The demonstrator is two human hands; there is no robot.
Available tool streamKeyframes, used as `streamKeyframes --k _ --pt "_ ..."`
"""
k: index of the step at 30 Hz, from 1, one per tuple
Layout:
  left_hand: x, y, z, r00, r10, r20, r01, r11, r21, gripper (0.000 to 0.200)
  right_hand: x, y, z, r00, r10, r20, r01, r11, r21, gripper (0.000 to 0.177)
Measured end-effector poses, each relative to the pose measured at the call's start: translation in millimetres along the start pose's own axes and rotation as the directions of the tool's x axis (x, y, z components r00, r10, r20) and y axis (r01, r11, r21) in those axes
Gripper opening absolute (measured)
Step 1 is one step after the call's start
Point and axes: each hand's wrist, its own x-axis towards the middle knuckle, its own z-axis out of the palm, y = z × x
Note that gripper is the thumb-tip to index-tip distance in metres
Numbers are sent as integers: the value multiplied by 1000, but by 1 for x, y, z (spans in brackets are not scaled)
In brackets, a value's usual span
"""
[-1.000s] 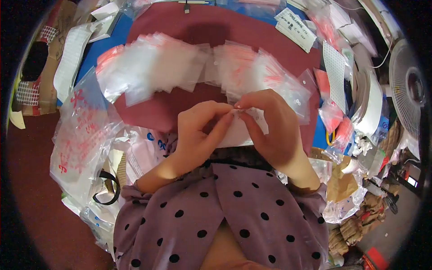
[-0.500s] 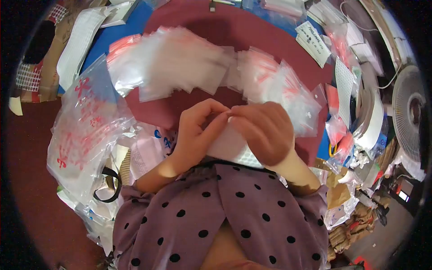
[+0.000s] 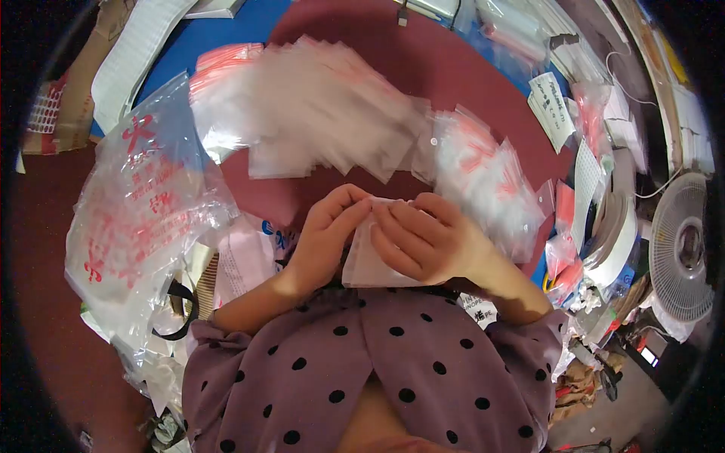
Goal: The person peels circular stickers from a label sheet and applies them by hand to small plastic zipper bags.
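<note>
A small translucent plastic bag point(image 3: 362, 263) hangs upright between my hands, close to my body. The fingers of my left hand point(image 3: 323, 234) pinch its top left corner. My right hand point(image 3: 424, 235) is closed over the bag's upper right side, its curled fingers covering much of it. Just beyond my hands lies a fanned-out row of clear zip bags point(image 3: 325, 113) with red top edges. A second overlapping pile of zip bags point(image 3: 483, 177) lies to the right, some carrying small white round stickers point(image 3: 433, 141).
A large clear bag with red print point(image 3: 143, 204) stands at the left. White sticker sheets point(image 3: 132, 64) lie at the far left. At the right are a handwritten label point(image 3: 551, 112), strips of paper point(image 3: 615, 219) and a fan point(image 3: 686, 245). A cable plug point(image 3: 402, 16) lies at the back.
My hands have moved slightly apart, and the bag now shows upright between them. The dotted white sheet below my right hand is no longer visible. The camera view has shifted slightly.
</note>
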Motion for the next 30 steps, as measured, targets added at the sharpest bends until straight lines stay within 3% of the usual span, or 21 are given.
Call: streamKeyframes --k 2,3,4,5,6,7,8,9,10,11,13,15,16,18,19,21,23,25,27,28,30 --pt "2 1 -2 1000 -25 6 26 999 -39 11 0 6 2 998 -47 30 47 999 -5 24" --pt "4 1 -4 1000 -19 -4 19 1000 24 10 -1 11 4 998 67 1 -65 958 278 19" --pt "6 2 -5 1000 -11 -13 12 996 89 10 -1 15 5 983 185 5 -159 828 537 17" --pt "6 6 -4 1000 -12 -13 13 996 87 10 2 17 -1 890 438 128 -412 652 636 17" --pt "6 13 -3 996 86 20 -86 899 428 8 7 19 -8 723 633 277 -611 400 683 18" --pt "7 17 -2 983 162 85 -174 681 712 8 12 31 -2 630 749 202 -637 351 686 22" --pt "9 15 -4 984 155 83 -168 680 714 8 8 52 12 597 773 213 -654 316 688 26" --pt "13 11 -5 900 359 247 -403 469 786 10 1 69 26 563 796 223 -669 280 689 31" --pt "18 10 -4 748 504 431 -586 198 786 14 1 77 37 561 798 223 -669 278 689 31" --pt "24 10 -2 749 502 433 -587 198 785 14 3 81 47 560 785 266 -719 300 627 35" --pt "34 11 0 663 528 530 -604 -40 796 18 4 85 55 554 772 312 -762 320 562 39" --pt "41 4 -4 666 511 543 -574 -114 811 17 7 86 59 666 715 213 -741 598 306 40" --pt "43 1 -7 669 495 555 -542 -186 820 17 10 86 56 666 714 216 -741 598 307 40" --pt "43 -3 -10 660 468 588 -539 -251 804 18 21 84 40 615 761 205 -728 648 -224 35" --pt "43 -4 -11 648 439 622 -535 -318 782 20 20 84 39 614 763 203 -729 647 -226 35" --pt "44 -5 -10 637 440 633 -530 -346 774 19 19 83 38 616 725 309 -784 604 145 31" --pt "45 -6 -10 626 437 645 -524 -377 764 21 20 75 55 618 728 297 -786 585 201 32" --pt "46 -6 -12 643 421 640 -612 -220 760 17 22 72 60 620 731 284 -784 564 260 33" --pt "43 -6 -13 665 444 601 -572 -215 792 16 25 73 57 640 740 206 -705 673 -225 35" --pt "41 -6 -14 685 467 559 -531 -205 822 15 24 73 53 641 739 207 -704 674 -224 35" --pt "42 -6 -15 673 486 558 -528 -213 822 14 17 75 44 673 737 62 -710 667 -226 24"
